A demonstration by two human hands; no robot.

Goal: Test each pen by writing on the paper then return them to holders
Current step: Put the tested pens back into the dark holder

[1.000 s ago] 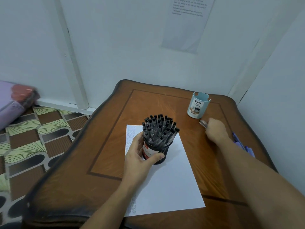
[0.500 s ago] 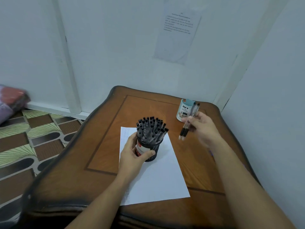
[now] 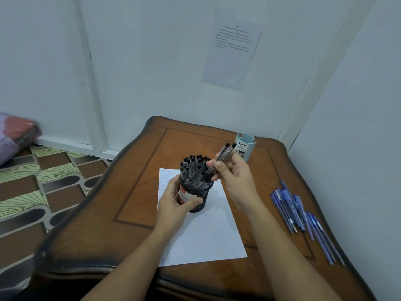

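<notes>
- What is the left hand doing?
- The left hand (image 3: 175, 203) is wrapped round the side of the black pen pot (image 3: 196, 197). Its fingers and thumb curl round the pot and hold it. The pot stands on the white paper (image 3: 208, 235) and is full of black-capped pens (image 3: 193, 168).
- And the right hand?
- The right hand (image 3: 234, 177) is closed on two pens (image 3: 222, 156). It pinches them side by side with its thumb and fingers. The two pens lean over with their black ends up high. Their low ends are down at the top of the pot, among the other pens. I cannot tell if they are inside it.
- Where is the paper?
- It lies flat in the middle of the brown tabletop (image 3: 134, 213).
- Anything else?
- A light blue cup (image 3: 245, 146) stands at the back of the tabletop, behind the right hand. A heap of blue pens (image 3: 297, 213) lies on the right side, apart from the paper.
</notes>
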